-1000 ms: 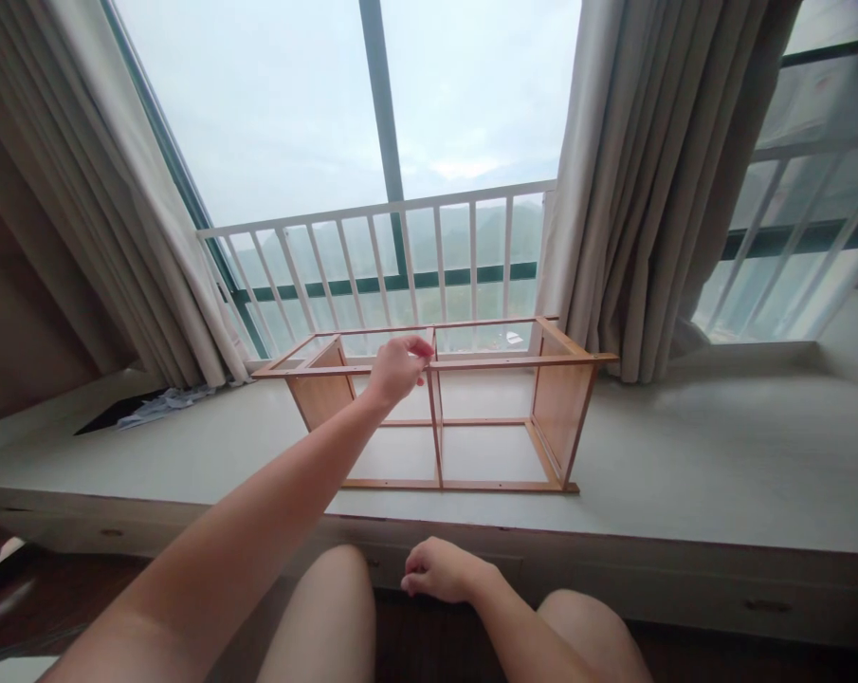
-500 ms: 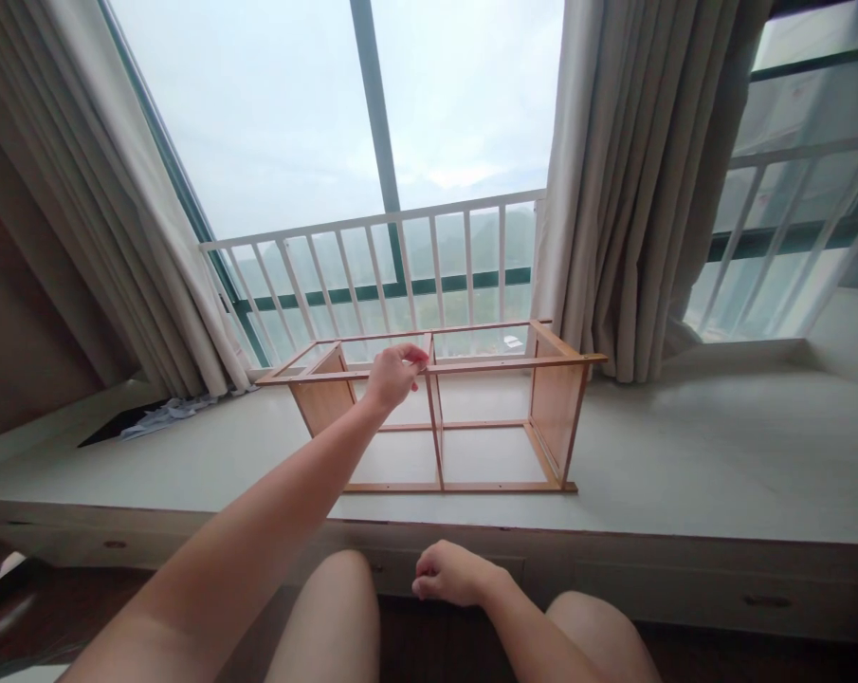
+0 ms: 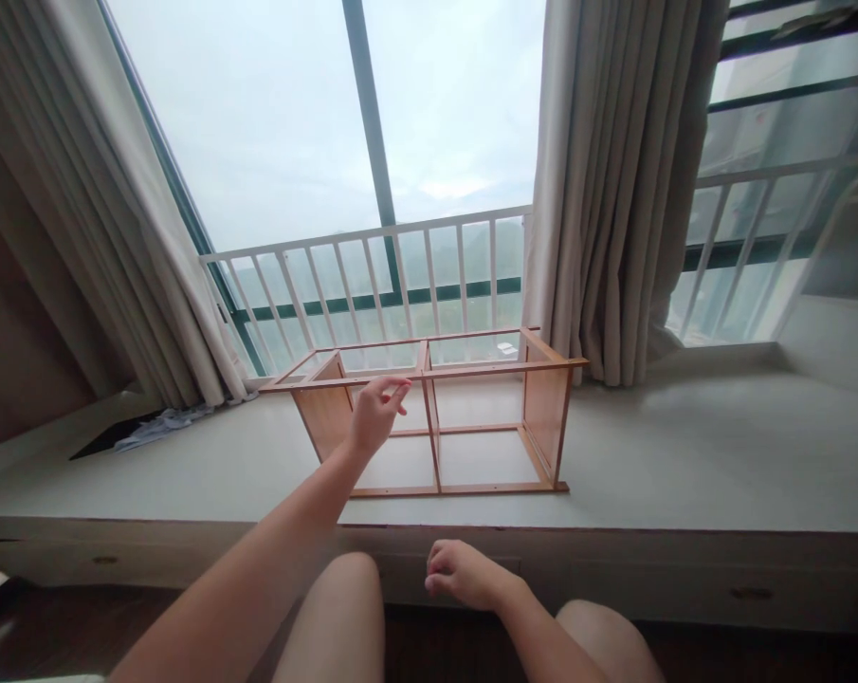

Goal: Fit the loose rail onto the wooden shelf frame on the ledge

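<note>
- Rack (image 3: 435, 433): wooden, open-sided, standing on the white counter (image 3: 684, 455) in the middle of the view, its near edge close to the counter's front edge.
- Left grip (image 3: 377, 415): centre of the view, in front of the rack's left half, left of the middle post and by the upper near rail — fingers bent, thumb and fingertips close together. Whether they touch the rail or pinch something small, I cannot tell.
- Right grip (image 3: 464, 571): lower centre, loosely curled, below the rack and apart from it — inside of the fingers hidden, so I cannot tell what, if anything, they hold.
- Knees (image 3: 347, 607): bottom of the view, either side of the right grip.
- Cloth (image 3: 159, 425): crumpled on the counter, left.
</note>
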Motion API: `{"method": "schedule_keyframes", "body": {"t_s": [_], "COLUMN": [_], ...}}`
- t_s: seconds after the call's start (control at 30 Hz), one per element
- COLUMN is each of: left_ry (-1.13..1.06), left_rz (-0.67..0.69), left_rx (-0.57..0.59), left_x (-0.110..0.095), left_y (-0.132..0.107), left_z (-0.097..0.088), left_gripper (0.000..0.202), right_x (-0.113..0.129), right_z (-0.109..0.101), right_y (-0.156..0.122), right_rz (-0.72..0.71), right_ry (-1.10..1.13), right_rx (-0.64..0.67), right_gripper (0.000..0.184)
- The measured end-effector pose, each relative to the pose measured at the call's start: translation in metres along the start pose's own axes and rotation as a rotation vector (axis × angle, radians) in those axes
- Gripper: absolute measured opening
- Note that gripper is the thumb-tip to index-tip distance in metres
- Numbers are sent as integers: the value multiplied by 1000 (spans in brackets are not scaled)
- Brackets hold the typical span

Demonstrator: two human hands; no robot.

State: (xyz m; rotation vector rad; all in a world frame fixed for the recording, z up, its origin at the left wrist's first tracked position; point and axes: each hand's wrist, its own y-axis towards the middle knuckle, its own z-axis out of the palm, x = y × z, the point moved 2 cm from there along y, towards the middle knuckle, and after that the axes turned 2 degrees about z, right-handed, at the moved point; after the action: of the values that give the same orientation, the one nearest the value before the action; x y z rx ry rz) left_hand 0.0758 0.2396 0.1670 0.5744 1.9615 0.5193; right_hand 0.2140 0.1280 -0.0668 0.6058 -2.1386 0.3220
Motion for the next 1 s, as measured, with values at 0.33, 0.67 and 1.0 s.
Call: {"method": "schedule_keyframes", "body": {"t_s": [0.33,0.67,1.0], "left_ry": [-99,-263,-276], "left_rz": [-331,-280,-91], "left_rx": [77,153,271], "left_x": [120,154,153], "left_y": [-135,-102,-65], "left_z": [43,88,93], "left_gripper": [33,37,42], "right_x": [15,137,191], "right_z": [-25,-184,-264], "right_y": [-7,-5,99], "right_rz": [-4,-216,-196], "right_ry": [54,-137,-414], "right_rx": [-185,-532,-451], "right_gripper": [33,29,41]}}
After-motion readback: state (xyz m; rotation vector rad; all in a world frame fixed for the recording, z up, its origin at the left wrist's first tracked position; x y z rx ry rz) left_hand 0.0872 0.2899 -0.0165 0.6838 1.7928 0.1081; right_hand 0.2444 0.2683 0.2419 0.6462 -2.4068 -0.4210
